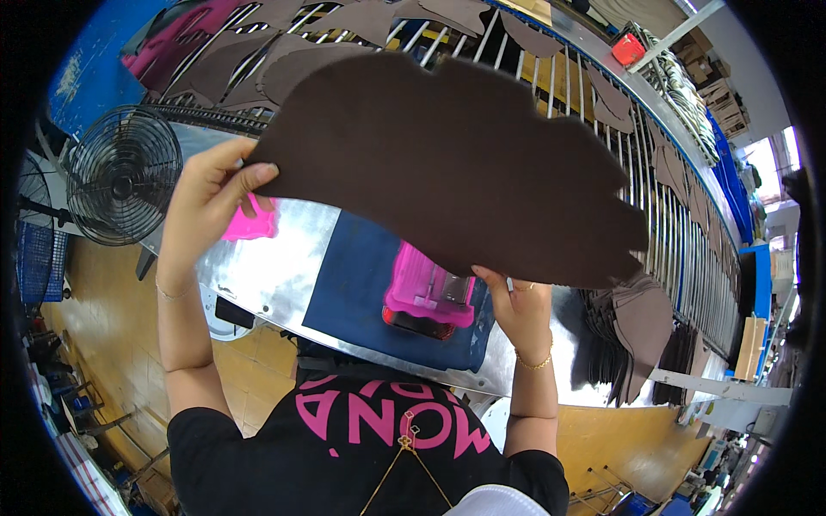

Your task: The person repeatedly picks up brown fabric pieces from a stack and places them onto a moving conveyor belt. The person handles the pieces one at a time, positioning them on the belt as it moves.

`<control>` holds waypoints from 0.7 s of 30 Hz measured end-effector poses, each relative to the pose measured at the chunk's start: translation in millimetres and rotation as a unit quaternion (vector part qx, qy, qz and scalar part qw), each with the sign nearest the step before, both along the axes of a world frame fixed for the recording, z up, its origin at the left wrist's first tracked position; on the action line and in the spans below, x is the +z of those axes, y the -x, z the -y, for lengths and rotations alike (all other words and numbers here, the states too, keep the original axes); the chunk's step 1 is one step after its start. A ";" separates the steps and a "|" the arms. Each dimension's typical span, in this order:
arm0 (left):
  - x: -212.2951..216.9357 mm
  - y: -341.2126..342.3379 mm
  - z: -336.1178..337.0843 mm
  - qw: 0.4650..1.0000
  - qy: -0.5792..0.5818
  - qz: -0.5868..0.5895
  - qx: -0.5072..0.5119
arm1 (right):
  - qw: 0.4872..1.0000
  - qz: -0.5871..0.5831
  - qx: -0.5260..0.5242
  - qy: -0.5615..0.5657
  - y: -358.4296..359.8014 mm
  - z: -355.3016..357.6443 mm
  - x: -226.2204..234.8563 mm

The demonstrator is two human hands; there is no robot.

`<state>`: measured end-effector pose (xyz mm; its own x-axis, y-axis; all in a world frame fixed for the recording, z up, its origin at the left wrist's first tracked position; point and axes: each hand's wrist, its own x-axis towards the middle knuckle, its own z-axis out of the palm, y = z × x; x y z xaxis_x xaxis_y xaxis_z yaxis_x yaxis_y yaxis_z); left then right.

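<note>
A large, thin, dark brown leather-like panel with a notched, wavy far edge is held up above the worktable, spread between both hands. My left hand pinches its left corner between thumb and fingers. Along the near edge, toward the right, my right hand grips it, with the fingers partly hidden beneath. Below the panel, a bright pink plastic holder rests on a dark blue mat, its far part covered by the panel. Another pink item lies on the metal table beside my left hand.
Beyond the table, a rack conveyor of metal rods carries several flat brown pieces. Stacked brown pieces hang or lie at the table's right. A black wire fan stands at the left. A pale bar crosses at the lower right.
</note>
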<state>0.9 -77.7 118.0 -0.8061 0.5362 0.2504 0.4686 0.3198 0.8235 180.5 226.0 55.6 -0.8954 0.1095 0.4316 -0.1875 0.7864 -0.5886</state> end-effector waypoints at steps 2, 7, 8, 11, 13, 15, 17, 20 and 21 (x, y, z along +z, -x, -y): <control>-10.5 -4.3 -5.0 0.998 0.014 0.062 -0.014 | 0.998 -0.014 0.003 -0.059 -12.2 -9.2 -4.4; -33.1 -14.7 -44.3 0.986 0.100 0.075 -0.110 | 0.994 0.031 -0.076 -0.072 -62.8 -40.8 -28.4; -33.3 -16.9 -58.0 0.977 0.149 0.066 -0.134 | 0.993 0.042 -0.090 -0.065 -73.1 -47.6 -35.6; -48.0 -24.5 -84.4 0.962 0.117 -0.152 -0.192 | 0.987 0.057 -0.152 -0.020 -98.7 -49.6 -39.1; -51.6 -32.4 -103.3 0.958 0.093 -0.144 -0.229 | 0.983 0.033 -0.167 0.066 -118.3 -52.4 -45.9; -53.3 -39.9 -121.4 0.950 0.077 -0.144 -0.265 | 0.969 0.018 -0.206 0.135 -145.5 -59.7 -45.1; -52.9 -46.9 -142.1 0.936 0.071 -0.157 -0.308 | 0.944 -0.035 -0.293 0.146 -173.5 -71.0 -38.2; -55.3 -64.6 -172.3 0.899 0.103 -0.190 -0.381 | 0.904 -0.085 -0.402 0.120 -202.1 -82.9 4.2; -57.9 -73.8 -183.6 0.895 0.093 -0.171 -0.401 | 0.899 -0.098 -0.416 0.092 -208.4 -88.5 18.1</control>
